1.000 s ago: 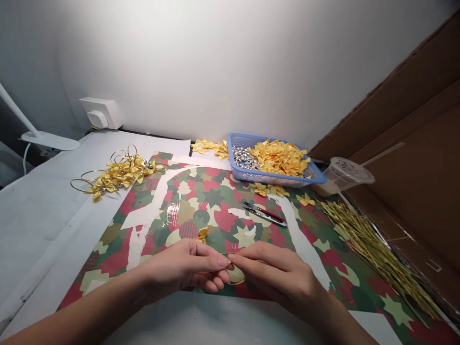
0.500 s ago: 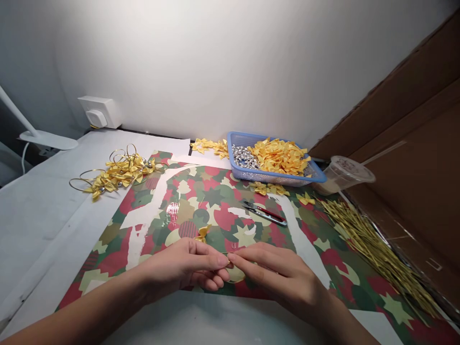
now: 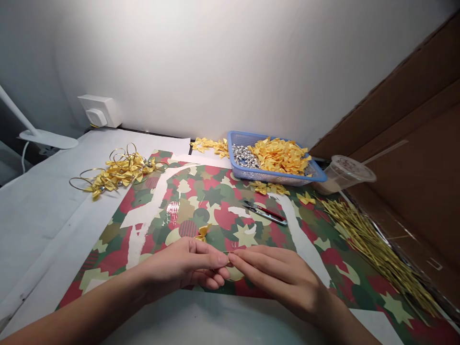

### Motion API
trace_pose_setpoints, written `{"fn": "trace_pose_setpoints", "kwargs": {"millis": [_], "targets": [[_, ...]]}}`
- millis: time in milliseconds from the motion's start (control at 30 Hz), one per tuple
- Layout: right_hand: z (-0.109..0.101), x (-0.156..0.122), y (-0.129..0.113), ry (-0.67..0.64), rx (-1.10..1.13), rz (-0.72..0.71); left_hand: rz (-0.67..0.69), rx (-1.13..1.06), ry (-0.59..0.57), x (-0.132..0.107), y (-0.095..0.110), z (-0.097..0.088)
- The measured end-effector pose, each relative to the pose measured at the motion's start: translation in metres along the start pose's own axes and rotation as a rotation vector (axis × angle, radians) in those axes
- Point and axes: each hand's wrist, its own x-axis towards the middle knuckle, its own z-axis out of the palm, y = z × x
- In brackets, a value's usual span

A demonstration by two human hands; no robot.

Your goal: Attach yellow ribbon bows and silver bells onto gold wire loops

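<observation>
My left hand (image 3: 196,263) is closed in a pinch, its thumb and forefinger tips on a thin gold wire (image 3: 228,252). The fingertips of my right hand (image 3: 282,275) meet them and pinch the same wire; most of it is hidden by the fingers. Just beyond my left knuckles shows a small gold bow (image 3: 203,233); whether it is joined to the wire I cannot tell. Thread snips (image 3: 266,212) with red and pale blue handles lie beyond my right hand.
A blue basket (image 3: 276,180) holds yellow bows (image 3: 282,155) and silver bells (image 3: 245,156). Gold wire loops with bows (image 3: 122,175) are heaped at left. Gold wires (image 3: 373,249) lie at right near a clear plastic cup (image 3: 345,175). Patterned paper (image 3: 212,196) covers the table.
My right fingers have shifted very slightly at the pinch. My left hand and the bow stay almost where they were.
</observation>
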Motion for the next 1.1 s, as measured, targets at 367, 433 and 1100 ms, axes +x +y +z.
{"fn": "trace_pose_setpoints", "kwargs": {"millis": [367, 433, 1100], "targets": [[0.006, -0.003, 0.003, 0.041, -0.003, -0.049, -0.005, -0.01, 0.002, -0.001, 0.0, 0.0], [0.006, -0.004, 0.002, 0.034, -0.005, -0.052, -0.001, -0.011, -0.001, -0.001, 0.0, 0.0], [0.013, -0.012, 0.006, 0.085, -0.034, -0.075, -0.003, -0.011, -0.007, -0.001, 0.0, 0.001]]}}
